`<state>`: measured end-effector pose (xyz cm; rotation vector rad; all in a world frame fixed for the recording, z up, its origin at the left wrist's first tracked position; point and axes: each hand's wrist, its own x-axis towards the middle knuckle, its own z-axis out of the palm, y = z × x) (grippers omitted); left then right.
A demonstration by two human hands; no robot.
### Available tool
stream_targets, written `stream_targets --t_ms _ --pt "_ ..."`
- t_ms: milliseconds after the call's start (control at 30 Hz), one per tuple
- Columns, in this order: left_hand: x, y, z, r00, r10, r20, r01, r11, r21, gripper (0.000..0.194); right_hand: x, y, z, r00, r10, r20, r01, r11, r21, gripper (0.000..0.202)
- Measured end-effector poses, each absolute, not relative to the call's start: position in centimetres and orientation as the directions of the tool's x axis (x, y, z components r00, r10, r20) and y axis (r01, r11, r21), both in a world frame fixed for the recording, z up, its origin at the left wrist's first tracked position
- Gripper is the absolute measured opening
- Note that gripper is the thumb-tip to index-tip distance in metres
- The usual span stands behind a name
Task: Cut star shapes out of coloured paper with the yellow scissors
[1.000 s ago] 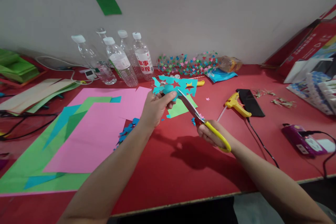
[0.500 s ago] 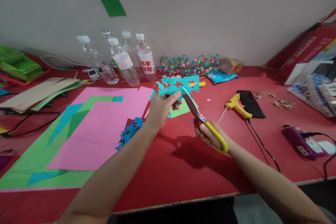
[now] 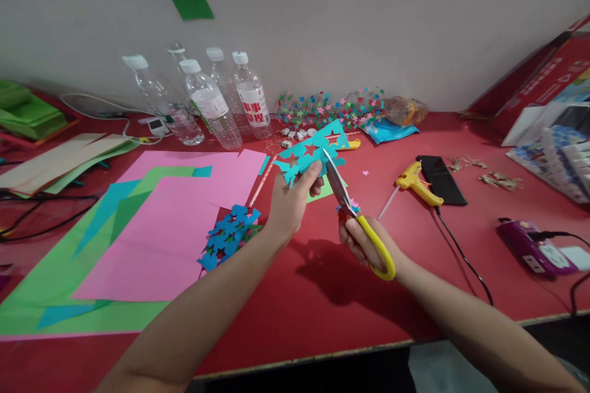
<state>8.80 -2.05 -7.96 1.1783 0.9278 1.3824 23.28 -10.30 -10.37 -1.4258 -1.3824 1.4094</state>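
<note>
Pinching turquoise paper (image 3: 321, 142): left fingers (image 3: 308, 178) | gripping scissors (image 3: 340, 187): right fingers (image 3: 354, 236) | forearms (image 3: 225, 285) angled inward

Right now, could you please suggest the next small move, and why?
Perhaps the left hand should shift its grip back along the turquoise paper, since its thumb appears close to the tip of the yellow-handled scissors in the right hand.

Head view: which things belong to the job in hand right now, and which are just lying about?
In use:
teal sheet with star holes, pinched in the left hand
yellow-handled scissors, gripped by the right hand

Apparently just lying about:
yellow glue gun
black phone
purple power socket
blue packet
</note>
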Motion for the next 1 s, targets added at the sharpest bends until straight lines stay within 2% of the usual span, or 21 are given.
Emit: stream_targets --t_ms 167,400,633,800,1000 --pt "9.2 -2.2 -8.4 0.016 0.984 0.178 -0.269 -0.167 0.948 0.028 23.2 -10.4 -10.4 -0.161 0.961 -0.226 0.254 -0.181 -0.950 0.049" --pt "9.4 -2.6 -8.6 0.035 0.985 0.171 -0.306 -0.153 0.940 0.027 22.9 -10.3 -10.2 -0.135 0.959 -0.248 0.190 -0.221 -0.957 0.052" --pt "9.4 -2.4 -8.7 0.040 0.986 0.163 -0.331 -0.141 0.933 0.026 23.2 -10.2 -9.9 -0.113 0.964 -0.242 0.235 -0.210 -0.949 0.044" --pt "9.0 -1.9 -8.4 0.035 0.983 0.180 -0.284 -0.163 0.945 0.027 23.7 -9.9 -9.9 -0.076 0.966 -0.246 0.287 -0.215 -0.933 0.035" --pt "8.0 -0.6 -8.0 0.043 0.993 0.106 -0.322 -0.087 0.943 0.023 24.0 -9.7 -9.8 -0.075 0.956 -0.283 0.269 -0.254 -0.929 0.034"
